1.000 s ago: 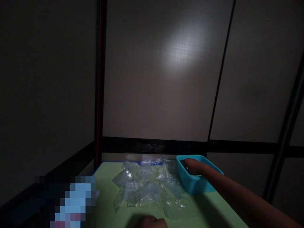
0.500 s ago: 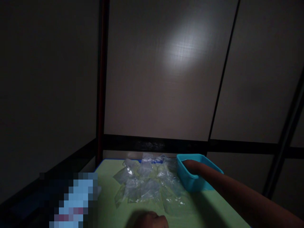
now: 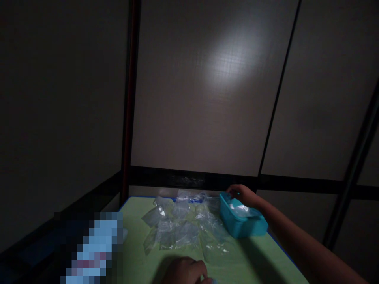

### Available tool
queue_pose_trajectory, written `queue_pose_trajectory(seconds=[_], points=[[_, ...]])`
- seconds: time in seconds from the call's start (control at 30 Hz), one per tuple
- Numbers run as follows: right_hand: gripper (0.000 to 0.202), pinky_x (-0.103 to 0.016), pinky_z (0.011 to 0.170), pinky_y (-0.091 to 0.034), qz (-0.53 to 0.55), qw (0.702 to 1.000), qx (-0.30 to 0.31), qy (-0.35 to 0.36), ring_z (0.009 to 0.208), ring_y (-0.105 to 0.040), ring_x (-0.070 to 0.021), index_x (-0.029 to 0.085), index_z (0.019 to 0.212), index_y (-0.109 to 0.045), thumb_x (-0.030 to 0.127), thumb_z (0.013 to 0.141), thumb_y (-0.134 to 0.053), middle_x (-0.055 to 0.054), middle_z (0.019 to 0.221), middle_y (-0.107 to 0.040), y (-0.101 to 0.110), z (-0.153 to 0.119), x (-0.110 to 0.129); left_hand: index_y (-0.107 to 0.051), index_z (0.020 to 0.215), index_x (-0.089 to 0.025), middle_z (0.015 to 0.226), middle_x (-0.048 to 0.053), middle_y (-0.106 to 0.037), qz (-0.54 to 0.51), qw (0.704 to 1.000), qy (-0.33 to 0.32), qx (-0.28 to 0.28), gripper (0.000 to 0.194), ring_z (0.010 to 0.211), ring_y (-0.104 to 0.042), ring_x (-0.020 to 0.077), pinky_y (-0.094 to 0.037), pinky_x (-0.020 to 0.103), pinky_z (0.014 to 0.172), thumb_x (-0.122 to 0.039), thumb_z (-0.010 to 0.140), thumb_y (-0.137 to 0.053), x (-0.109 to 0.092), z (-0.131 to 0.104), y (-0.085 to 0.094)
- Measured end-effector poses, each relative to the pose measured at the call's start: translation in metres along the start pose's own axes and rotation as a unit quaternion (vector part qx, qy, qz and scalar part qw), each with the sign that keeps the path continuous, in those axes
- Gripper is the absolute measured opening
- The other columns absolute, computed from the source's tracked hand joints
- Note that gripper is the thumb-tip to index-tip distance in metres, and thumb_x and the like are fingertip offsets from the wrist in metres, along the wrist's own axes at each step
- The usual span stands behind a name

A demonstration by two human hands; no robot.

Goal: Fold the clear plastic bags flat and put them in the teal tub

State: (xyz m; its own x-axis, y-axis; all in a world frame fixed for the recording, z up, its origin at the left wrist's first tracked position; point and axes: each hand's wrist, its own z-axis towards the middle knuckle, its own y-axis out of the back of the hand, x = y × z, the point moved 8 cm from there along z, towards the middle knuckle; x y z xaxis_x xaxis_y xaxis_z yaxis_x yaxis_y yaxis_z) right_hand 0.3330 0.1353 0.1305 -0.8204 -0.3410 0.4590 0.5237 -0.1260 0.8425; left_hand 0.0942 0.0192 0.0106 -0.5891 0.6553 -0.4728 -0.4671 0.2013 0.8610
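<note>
My right hand [image 3: 242,194] is over the back left rim of a turquoise plastic tub [image 3: 245,228], fingers curled down in a closed grip. What they hold, if anything, I cannot make out. Crumpled clear plastic [image 3: 242,211] shows inside the tub. At the bottom edge of the view is my left hand [image 3: 186,271], its fingers bent and closed. A tiny pale blue bit shows at its fingertips, too small to name. Several clear plastic bags [image 3: 179,234] lie spread over the table between my hands and the back edge.
The pale green table [image 3: 136,213] has a blue edge and stands close to a panelled wall [image 3: 201,118]. A blurred-out light blue shape [image 3: 94,248] is at the lower left. The tub stands at the table's right side.
My right hand has risen from inside the tub to its back left rim, uncovering the plastic within. My left hand has come slightly further into view.
</note>
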Motion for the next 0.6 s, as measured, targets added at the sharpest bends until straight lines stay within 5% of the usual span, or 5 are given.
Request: queue_pose_trajectory(seconds=[0.13, 0.23, 0.4, 0.5, 0.6], points=[[0.025, -0.031, 0.074, -0.045, -0.009, 0.996, -0.079, 0.027, 0.083, -0.058, -0.0181, 0.016, 0.097, -0.059, 0.025, 0.084, -0.040, -0.009, 0.093, -0.062, 0.013, -0.011, 0.039, -0.064, 0.079, -0.021, 0.081, 0.005, -0.065, 0.037, 0.993, -0.018, -0.110, 0.016, 0.084, -0.057, 0.0209, -0.041, 0.029, 0.075, -0.027, 0.081, -0.049, -0.002, -0.002, 0.033], [0.021, -0.029, 0.077, -0.044, -0.010, 0.988, -0.134, 0.081, 0.086, -0.056, -0.0171, 0.019, 0.098, -0.057, 0.028, 0.085, -0.043, -0.007, 0.096, -0.059, 0.000, -0.031, 0.089, -0.063, 0.094, -0.022, 0.101, 0.008, -0.060, 0.093, 0.973, 0.055, -0.204, 0.020, 0.100, -0.049, 0.0253, -0.035, 0.038, 0.088, -0.027, 0.081, -0.048, 0.017, -0.007, 0.061], [0.024, -0.028, 0.084, -0.040, -0.039, 0.992, -0.048, 0.108, 0.096, -0.053, -0.0185, 0.024, 0.103, -0.057, 0.026, 0.078, -0.054, -0.005, 0.103, -0.057, -0.090, -0.056, 0.141, -0.059, 0.113, -0.025, 0.128, 0.012, -0.048, 0.170, 0.951, 0.144, -0.213, 0.037, 0.124, -0.031, 0.0309, -0.021, 0.047, 0.099, -0.031, 0.078, -0.052, 0.055, -0.010, 0.067], [0.036, -0.028, 0.082, -0.041, -0.069, 0.997, -0.018, 0.038, 0.096, -0.054, -0.0207, 0.022, 0.106, -0.057, 0.030, 0.071, -0.062, -0.007, 0.105, -0.057, -0.141, -0.056, 0.135, -0.058, 0.116, -0.026, 0.133, 0.013, -0.044, 0.179, 0.951, 0.167, -0.190, 0.041, 0.129, -0.024, 0.0322, -0.014, 0.050, 0.102, -0.036, 0.076, -0.053, 0.066, -0.009, 0.062], [0.041, -0.031, 0.077, -0.041, -0.126, 0.990, -0.038, -0.047, 0.094, -0.054, -0.0250, 0.019, 0.104, -0.059, 0.031, 0.066, -0.065, -0.010, 0.100, -0.059, -0.167, -0.052, 0.122, -0.057, 0.117, -0.028, 0.134, 0.012, -0.044, 0.171, 0.956, 0.177, -0.160, 0.042, 0.130, -0.023, 0.0322, -0.015, 0.051, 0.101, -0.038, 0.076, -0.053, 0.068, -0.009, 0.059]])
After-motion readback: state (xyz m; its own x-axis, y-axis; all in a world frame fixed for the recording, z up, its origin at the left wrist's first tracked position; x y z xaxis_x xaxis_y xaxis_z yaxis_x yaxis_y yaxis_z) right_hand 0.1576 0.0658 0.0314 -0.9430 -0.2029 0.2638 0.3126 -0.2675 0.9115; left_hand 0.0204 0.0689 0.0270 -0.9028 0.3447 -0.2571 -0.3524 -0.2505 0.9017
